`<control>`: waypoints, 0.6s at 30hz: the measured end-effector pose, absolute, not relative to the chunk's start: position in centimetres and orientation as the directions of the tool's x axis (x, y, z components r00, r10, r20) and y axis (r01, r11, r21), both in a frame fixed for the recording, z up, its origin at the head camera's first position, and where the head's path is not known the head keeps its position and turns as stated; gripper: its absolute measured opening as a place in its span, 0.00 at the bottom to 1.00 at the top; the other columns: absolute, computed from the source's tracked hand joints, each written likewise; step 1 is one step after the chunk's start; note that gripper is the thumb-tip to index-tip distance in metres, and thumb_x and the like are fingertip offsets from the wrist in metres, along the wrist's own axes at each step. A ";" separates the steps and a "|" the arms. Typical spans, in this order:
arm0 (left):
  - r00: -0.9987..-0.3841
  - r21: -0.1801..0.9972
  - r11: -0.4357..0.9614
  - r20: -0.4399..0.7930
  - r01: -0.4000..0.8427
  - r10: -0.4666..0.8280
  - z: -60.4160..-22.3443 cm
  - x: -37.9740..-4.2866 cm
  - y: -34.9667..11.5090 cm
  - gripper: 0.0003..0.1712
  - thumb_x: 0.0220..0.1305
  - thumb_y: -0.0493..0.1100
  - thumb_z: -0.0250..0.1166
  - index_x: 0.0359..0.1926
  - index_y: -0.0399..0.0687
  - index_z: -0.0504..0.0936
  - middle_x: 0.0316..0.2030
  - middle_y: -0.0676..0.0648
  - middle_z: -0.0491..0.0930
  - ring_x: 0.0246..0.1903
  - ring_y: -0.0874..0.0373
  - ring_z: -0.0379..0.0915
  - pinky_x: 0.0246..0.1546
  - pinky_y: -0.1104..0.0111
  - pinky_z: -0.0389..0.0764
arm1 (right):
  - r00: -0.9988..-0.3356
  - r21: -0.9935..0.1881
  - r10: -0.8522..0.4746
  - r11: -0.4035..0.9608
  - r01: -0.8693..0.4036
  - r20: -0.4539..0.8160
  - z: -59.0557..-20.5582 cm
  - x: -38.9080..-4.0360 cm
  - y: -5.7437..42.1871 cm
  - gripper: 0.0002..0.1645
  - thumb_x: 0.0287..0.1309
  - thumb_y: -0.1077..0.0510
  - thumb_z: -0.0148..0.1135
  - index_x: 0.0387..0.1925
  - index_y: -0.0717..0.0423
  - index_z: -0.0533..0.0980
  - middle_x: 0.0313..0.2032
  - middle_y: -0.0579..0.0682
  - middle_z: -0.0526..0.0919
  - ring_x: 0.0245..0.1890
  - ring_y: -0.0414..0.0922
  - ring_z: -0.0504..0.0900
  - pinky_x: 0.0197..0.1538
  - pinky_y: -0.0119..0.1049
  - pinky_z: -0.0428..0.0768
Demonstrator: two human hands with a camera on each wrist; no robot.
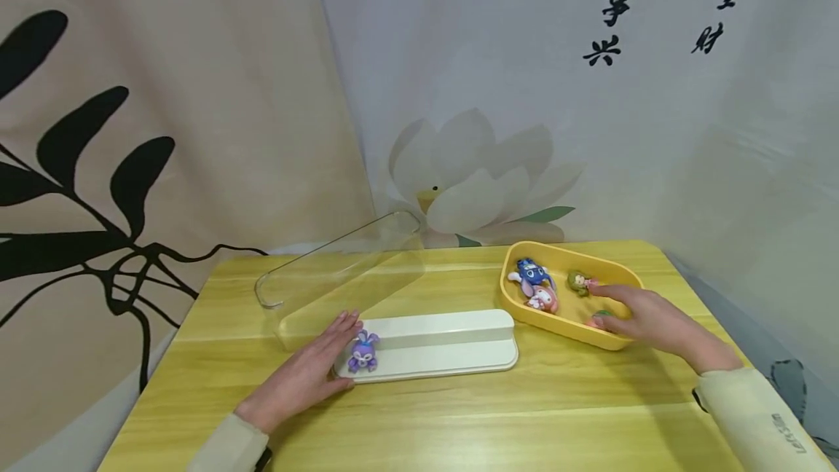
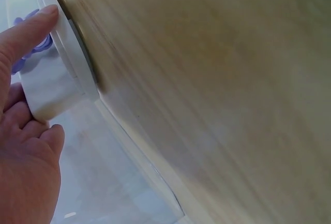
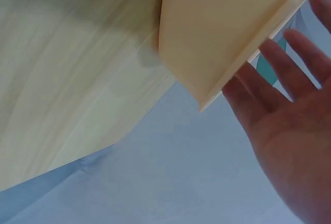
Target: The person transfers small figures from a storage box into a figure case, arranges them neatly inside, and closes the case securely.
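Note:
A long white base [image 1: 446,359] lies on the table, with a purple rabbit figurine [image 1: 363,352] standing at its left end. My left hand [image 1: 304,377] grips that end, thumb at the near edge and fingers round the far side. On the right, my right hand [image 1: 662,323] reaches over the rim of a yellow tray [image 1: 557,323], index finger and thumb spread. Its index fingertip is at a green-haired figurine [image 1: 578,282]. The thumb partly covers a small red and green piece [image 1: 599,317]. A blue figurine [image 1: 532,272] and a pink-hooded figurine [image 1: 542,299] lie at the tray's left.
A transparent cover [image 1: 354,286] with a thin curved rim lies behind the white base, towards the back left. The wooden table [image 1: 432,421] ends at a printed curtain [image 1: 459,57] behind it.

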State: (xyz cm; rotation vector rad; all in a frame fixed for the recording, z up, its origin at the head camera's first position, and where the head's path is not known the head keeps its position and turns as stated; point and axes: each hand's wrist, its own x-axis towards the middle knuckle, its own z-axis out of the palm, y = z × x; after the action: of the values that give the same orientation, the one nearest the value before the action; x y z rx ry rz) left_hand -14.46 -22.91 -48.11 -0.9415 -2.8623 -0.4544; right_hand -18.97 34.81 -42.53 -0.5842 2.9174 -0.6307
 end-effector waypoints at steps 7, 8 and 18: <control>-0.812 0.289 0.760 0.156 0.582 0.562 -48.0 -14.5 -23.1 0.54 0.57 0.47 0.79 0.78 0.38 0.62 0.80 0.40 0.53 0.78 0.42 0.50 0.73 0.51 0.63 | -0.902 -0.398 -0.406 0.859 -0.321 -0.149 -42.3 -19.5 35.0 0.35 0.67 0.42 0.67 0.63 0.64 0.78 0.59 0.65 0.82 0.52 0.62 0.84 0.50 0.59 0.85; -0.814 0.296 0.760 0.151 0.579 0.561 -47.9 -14.5 -23.1 0.54 0.58 0.47 0.79 0.78 0.38 0.61 0.80 0.40 0.53 0.78 0.42 0.50 0.73 0.51 0.63 | -0.898 -0.401 -0.411 0.858 -0.322 -0.159 -42.3 -19.6 35.0 0.34 0.67 0.42 0.67 0.62 0.64 0.79 0.58 0.64 0.83 0.50 0.60 0.85 0.48 0.57 0.86; -0.822 0.315 0.762 0.139 0.566 0.553 -48.0 -14.4 -23.1 0.54 0.57 0.46 0.79 0.79 0.39 0.61 0.80 0.39 0.53 0.78 0.43 0.49 0.73 0.50 0.62 | -0.835 -0.414 -0.517 0.813 -0.410 -0.189 -42.4 -21.0 34.8 0.18 0.64 0.57 0.71 0.52 0.62 0.85 0.41 0.49 0.89 0.31 0.35 0.80 0.33 0.32 0.81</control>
State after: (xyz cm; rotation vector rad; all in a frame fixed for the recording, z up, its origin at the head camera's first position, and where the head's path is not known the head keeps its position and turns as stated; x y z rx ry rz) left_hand -14.44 -23.15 -47.97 -0.9253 -2.9131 -0.5403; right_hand -21.05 34.81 -42.38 -0.7089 2.7046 -0.5213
